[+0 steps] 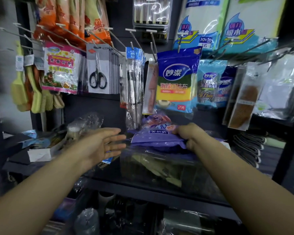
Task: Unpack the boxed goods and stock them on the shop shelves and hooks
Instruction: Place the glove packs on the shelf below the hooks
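Note:
My right hand (189,135) grips a stack of purple packets (155,135) by their right edge, fingers curled over the top and thumb beneath. The packets lie nearly flat above a clear plastic bag of goods (159,165) on the dark shelf (143,192). My left hand (102,144) is spread with straight fingers just left of the packets, not touching them.
Hooks above carry a blue scouring-pad pack (177,82), scissors cards (98,72), a pink sachet pack (60,68), brushes (29,89), orange gloves (70,17) and combs (244,99). Boxes and wrapped goods (46,146) crowd the shelf's left; folded cloths (248,148) lie right.

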{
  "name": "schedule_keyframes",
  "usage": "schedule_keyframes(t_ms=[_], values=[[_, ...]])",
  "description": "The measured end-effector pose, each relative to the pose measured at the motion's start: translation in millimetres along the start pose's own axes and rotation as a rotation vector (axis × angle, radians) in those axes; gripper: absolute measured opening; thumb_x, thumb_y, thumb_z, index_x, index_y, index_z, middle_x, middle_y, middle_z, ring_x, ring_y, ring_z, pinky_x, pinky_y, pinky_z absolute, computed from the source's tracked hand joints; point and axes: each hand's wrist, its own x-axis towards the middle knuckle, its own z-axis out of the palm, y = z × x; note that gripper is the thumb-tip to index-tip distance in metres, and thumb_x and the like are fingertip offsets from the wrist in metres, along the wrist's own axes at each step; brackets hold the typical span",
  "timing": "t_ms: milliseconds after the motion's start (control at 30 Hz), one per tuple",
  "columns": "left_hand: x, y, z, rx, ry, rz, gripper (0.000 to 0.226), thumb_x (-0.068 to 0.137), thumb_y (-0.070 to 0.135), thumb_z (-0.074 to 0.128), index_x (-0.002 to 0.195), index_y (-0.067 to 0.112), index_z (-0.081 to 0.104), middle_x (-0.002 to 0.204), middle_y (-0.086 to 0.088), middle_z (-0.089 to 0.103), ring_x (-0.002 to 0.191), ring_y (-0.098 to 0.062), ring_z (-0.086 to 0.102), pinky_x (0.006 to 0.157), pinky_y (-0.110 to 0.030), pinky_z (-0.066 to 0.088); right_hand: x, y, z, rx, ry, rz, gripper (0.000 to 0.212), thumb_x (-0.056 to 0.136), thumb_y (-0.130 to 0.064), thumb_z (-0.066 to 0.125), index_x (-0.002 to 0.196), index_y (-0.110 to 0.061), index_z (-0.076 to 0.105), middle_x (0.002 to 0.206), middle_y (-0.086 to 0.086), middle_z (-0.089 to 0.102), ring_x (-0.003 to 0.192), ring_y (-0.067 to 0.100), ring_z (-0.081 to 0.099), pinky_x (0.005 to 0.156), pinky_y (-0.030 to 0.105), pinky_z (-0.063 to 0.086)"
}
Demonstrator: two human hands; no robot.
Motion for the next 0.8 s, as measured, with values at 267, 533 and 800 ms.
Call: schedule_keyframes(t_ms=[267, 533, 800], values=[[4, -8, 9, 0.023, -0.01, -0.015, 0.013, 0.094, 0.015, 0.052, 0.103, 0.013, 0.06, 0.096, -0.007, 0.071, 0.084, -0.025, 0.066, 0.072, -0.036, 0.051, -11, 0, -1, -0.108, -0.131, 0.111, 0.009, 0.096, -0.012, 0.055, 0.093, -0.003, 0.056, 0.095, 0.01, 0.058, 0.048, 0.017, 0.056, 0.039, 0.026, 0.053], [2, -14, 0, 0.026, 0.008, -0.019, 0.014, 0.093, 0.016, 0.054, 0.105, 0.014, 0.061, 0.089, -0.004, 0.074, 0.08, -0.022, 0.068, 0.066, -0.032, 0.051, -29, 7, -10, -0.529, -0.041, -0.15, 0.034, 0.083, -0.034, 0.072, 0.065, -0.013, 0.051, 0.063, -0.001, 0.05, 0.062, 0.017, 0.049, 0.058, 0.028, 0.04], [-3, -19, -1, 0.044, -0.024, -0.022, 0.01, 0.093, 0.018, 0.056, 0.102, 0.016, 0.062, 0.086, -0.002, 0.075, 0.072, -0.018, 0.07, 0.065, -0.032, 0.051, -41, 16, -16, -0.802, 0.247, -0.441, 0.061, 0.08, -0.052, 0.068, 0.121, -0.009, 0.056, 0.126, 0.01, 0.051, 0.111, 0.028, 0.055, 0.087, 0.034, 0.044]])
